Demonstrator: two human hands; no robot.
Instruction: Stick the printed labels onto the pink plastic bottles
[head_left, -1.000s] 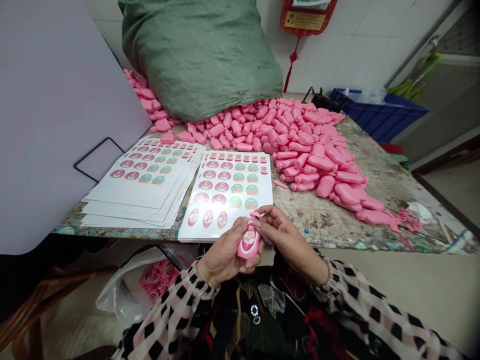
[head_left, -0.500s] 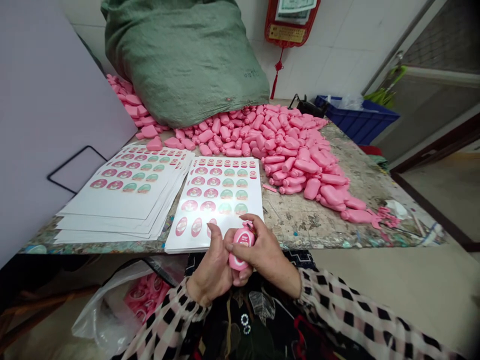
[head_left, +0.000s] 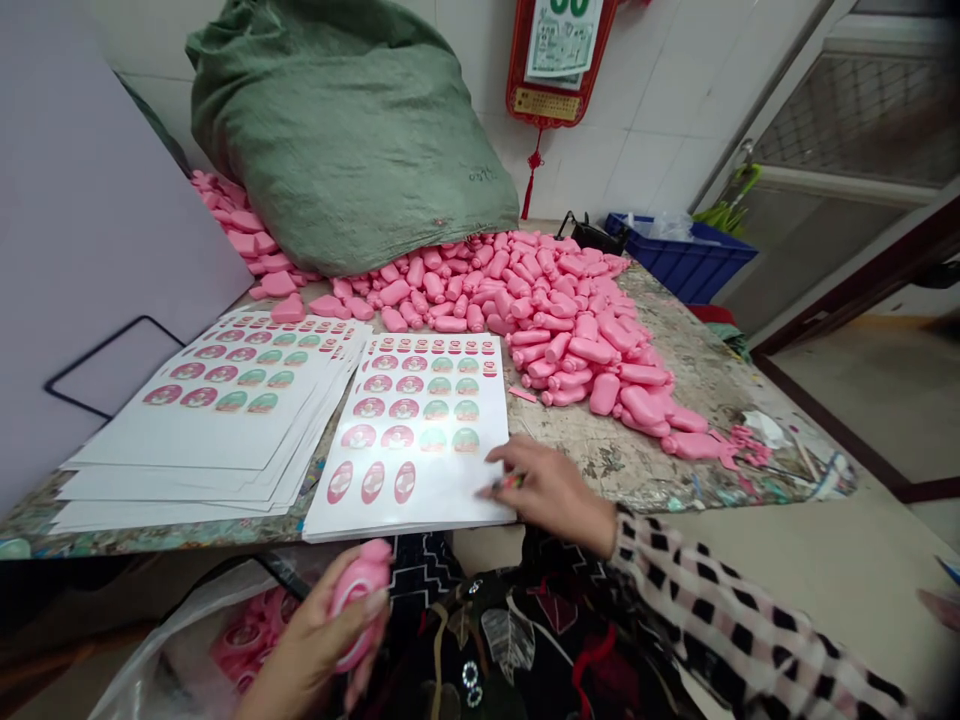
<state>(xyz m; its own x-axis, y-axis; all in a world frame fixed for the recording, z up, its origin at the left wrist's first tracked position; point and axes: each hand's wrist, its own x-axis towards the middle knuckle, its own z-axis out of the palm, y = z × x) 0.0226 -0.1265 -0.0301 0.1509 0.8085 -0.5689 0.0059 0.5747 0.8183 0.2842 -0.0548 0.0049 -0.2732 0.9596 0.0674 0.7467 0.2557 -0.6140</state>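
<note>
My left hand point(head_left: 322, 625), low in front of the table edge, is wrapped around a pink plastic bottle point(head_left: 358, 600) with an oval sticker on its face. My right hand point(head_left: 551, 490) is over the lower right corner of a sticker sheet point(head_left: 450, 490), its fingers pinched on a small dark pointed tool point(head_left: 501, 484) whose exact kind I cannot make out. Three oval pink stickers point(head_left: 373, 482) are in the sheet's bottom row, with rows of pink and green stickers above. Below my left hand, an open clear plastic bag point(head_left: 161, 640) contains labelled pink bottles point(head_left: 244, 640).
A large heap of pink bottles point(head_left: 555, 320) spills from a green sack point(head_left: 337, 140) across the table's back. More sticker sheets point(head_left: 202, 430) are stacked at left, near a grey panel point(head_left: 90, 200) with a wire handle. A blue crate point(head_left: 682, 255) stands behind the table.
My hands have parted. The left one has carried the pink bottle down and left toward the bag; the right one has let go of it and moved over the sheet. The view has shifted slightly.
</note>
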